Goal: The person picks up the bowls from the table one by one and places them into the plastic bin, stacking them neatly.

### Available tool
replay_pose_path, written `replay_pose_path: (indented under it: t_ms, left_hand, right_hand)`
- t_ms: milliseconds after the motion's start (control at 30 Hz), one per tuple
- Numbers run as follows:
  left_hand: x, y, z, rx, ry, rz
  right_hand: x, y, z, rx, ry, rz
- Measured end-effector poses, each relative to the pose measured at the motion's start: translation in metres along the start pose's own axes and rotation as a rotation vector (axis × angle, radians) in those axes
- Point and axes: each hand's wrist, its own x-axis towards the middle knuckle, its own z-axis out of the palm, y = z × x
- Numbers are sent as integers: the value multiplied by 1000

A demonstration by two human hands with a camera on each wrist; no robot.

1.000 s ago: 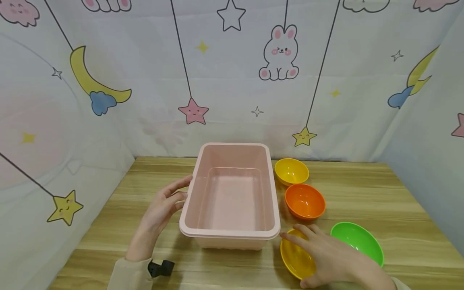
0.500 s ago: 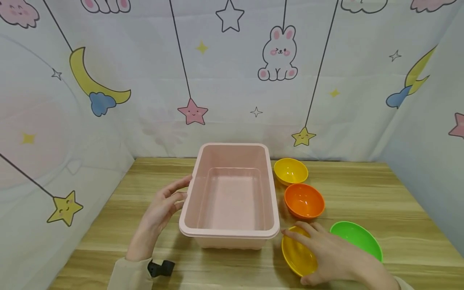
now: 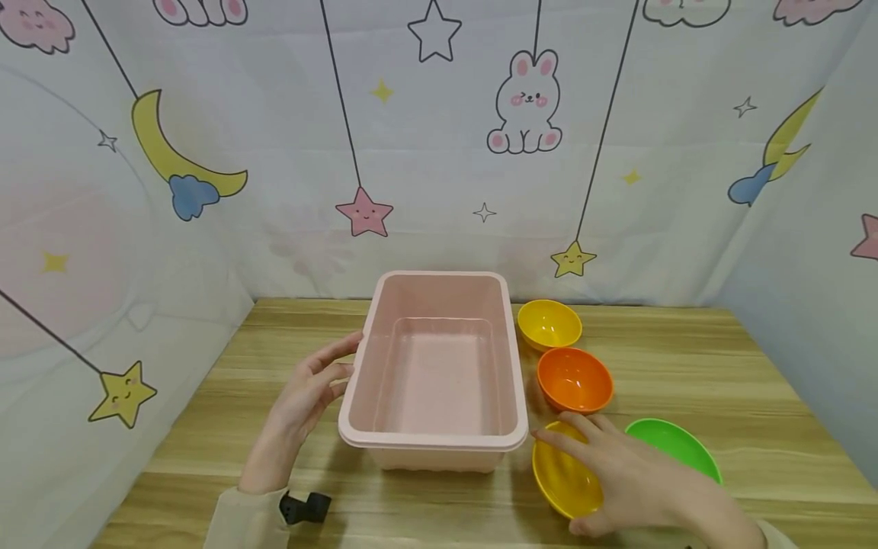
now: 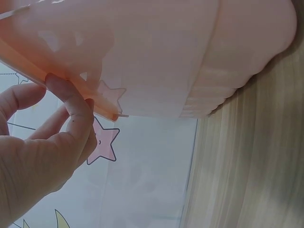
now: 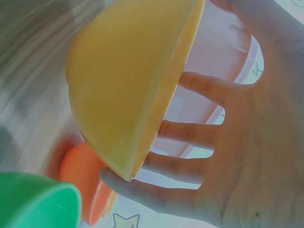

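A pink rectangular basin stands upright in the middle of the table, with nothing inside. My left hand touches the outside of its left rim with loosely bent fingers; the left wrist view shows a fingertip against the basin's rim. To the right of the basin's near corner, my right hand spans a yellow bowl. Its fingers hold the far rim and its thumb the near rim. In the right wrist view, one finger curls outside the edge of this yellow bowl. Whether its base touches the table cannot be told.
An orange bowl and a second yellow bowl stand along the basin's right side. A green bowl, partly hidden by my right hand, stands farther right. Printed cloth hangs behind the wooden table.
My right hand and the yellow bowl in its grip have shifted slightly away from me. My hand now covers more of the green bowl. The left hand and the basin have not moved.
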Motion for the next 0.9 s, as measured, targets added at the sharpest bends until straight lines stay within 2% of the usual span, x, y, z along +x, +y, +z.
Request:
replay_pose_path:
  t_ms: [233, 333, 500, 733, 900]
  left_hand:
    - [0, 0, -1, -3, -12, 4]
    - [0, 0, -1, -5, -15, 3]
    - [-1, 1, 0, -10, -13, 2]
    - [-1, 1, 0, -15, -20, 7]
    - [-1, 1, 0, -10, -19, 9]
  right_hand:
    - [2, -2, -13, 99, -93, 54]
    - [2, -3, -16, 107, -109, 73]
    - [1, -5, -20, 63, -79, 52]
    - [1, -6, -26, 54, -89, 75]
    - [0, -8, -30, 36, -67, 71]
